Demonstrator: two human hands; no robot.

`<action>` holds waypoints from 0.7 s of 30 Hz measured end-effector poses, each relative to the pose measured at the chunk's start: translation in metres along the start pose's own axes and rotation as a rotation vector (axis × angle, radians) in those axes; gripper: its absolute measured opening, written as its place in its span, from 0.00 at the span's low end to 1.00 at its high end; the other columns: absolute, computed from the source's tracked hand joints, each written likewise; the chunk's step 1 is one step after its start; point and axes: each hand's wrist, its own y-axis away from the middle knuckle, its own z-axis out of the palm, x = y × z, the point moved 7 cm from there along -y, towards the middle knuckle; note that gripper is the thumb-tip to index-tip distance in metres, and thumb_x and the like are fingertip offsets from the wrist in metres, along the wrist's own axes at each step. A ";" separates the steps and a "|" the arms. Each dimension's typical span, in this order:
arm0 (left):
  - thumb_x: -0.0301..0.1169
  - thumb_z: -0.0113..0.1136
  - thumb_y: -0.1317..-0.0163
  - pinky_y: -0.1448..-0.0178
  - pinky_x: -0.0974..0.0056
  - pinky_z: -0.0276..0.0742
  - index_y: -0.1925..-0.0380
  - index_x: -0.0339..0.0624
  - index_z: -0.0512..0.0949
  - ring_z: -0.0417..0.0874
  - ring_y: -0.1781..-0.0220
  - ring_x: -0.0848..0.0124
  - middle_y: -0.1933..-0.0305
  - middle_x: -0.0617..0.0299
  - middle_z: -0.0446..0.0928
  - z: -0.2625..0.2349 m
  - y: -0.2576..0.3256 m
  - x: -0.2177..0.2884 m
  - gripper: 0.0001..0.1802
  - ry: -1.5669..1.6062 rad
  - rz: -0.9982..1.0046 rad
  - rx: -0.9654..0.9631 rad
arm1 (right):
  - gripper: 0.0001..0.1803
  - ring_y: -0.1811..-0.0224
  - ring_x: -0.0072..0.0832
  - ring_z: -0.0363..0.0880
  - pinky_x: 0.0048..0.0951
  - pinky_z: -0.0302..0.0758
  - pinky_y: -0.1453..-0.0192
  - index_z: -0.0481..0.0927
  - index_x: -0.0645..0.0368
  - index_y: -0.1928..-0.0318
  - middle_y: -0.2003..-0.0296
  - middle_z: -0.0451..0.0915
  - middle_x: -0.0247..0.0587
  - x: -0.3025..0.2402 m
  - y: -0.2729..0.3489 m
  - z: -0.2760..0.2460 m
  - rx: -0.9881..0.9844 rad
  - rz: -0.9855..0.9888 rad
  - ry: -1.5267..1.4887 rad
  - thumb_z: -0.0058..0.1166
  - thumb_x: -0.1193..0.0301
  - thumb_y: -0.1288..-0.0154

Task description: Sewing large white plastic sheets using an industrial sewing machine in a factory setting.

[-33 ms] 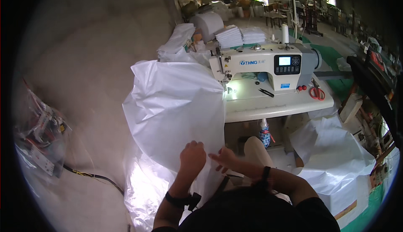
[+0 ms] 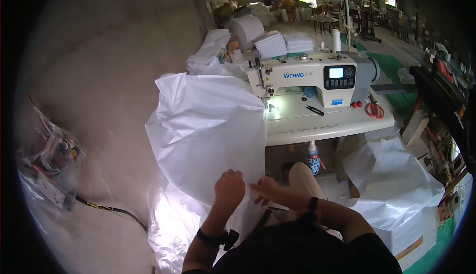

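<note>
A large, glossy white sheet of plastic-like fabric (image 2: pixel 208 120) hangs off the left side of the sewing table, creased near the top. Its upper right part reaches the lit needle area of a white sewing machine (image 2: pixel 292 73). My left hand (image 2: pixel 229 189) is closed, fingers curled at the sheet's lower part. Just right of it, my right hand (image 2: pixel 267 189) pinches at the sheet's right edge, thumb and fingers toward the left hand. What lies between the fingertips is mostly hidden. More shiny white material (image 2: pixel 173 229) falls below the left forearm.
On the table (image 2: pixel 297 134) lie black thread snips (image 2: pixel 315 110) and red-handled scissors (image 2: pixel 375 110). A bottle in a blue patterned cover (image 2: pixel 313 160) hangs under the front edge. White fabric (image 2: pixel 391 175) drapes at right. Folded white stacks (image 2: pixel 270 45) stand behind the machine.
Both hands sit very slightly lower, a little closer to my body. The sheet and the machine look almost the same.
</note>
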 end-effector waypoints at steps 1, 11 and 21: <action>0.30 0.49 0.43 0.62 0.53 0.73 0.68 0.42 0.72 0.76 0.62 0.55 0.67 0.52 0.74 0.004 0.003 0.000 0.06 -0.002 -0.011 -0.019 | 0.19 0.78 0.33 0.80 0.31 0.75 0.83 0.70 0.66 0.57 0.69 0.77 0.47 0.006 -0.005 0.006 -0.065 0.023 -0.123 0.52 0.61 0.39; 0.27 0.52 0.45 0.69 0.57 0.73 0.75 0.42 0.72 0.77 0.70 0.59 0.74 0.58 0.73 -0.029 -0.001 -0.035 0.02 -0.074 -0.073 0.313 | 0.14 0.88 0.19 0.62 0.21 0.56 0.86 0.74 0.63 0.67 0.83 0.72 0.36 -0.002 0.040 -0.034 -0.277 -0.251 -0.363 0.39 0.67 0.33; 0.32 0.52 0.43 0.64 0.55 0.74 0.74 0.42 0.74 0.78 0.66 0.56 0.71 0.56 0.75 -0.047 -0.012 -0.020 0.06 0.156 -0.033 0.110 | 0.20 0.83 0.25 0.75 0.27 0.70 0.82 0.70 0.65 0.70 0.80 0.74 0.40 -0.033 0.039 -0.037 0.148 -0.177 0.082 0.49 0.57 0.36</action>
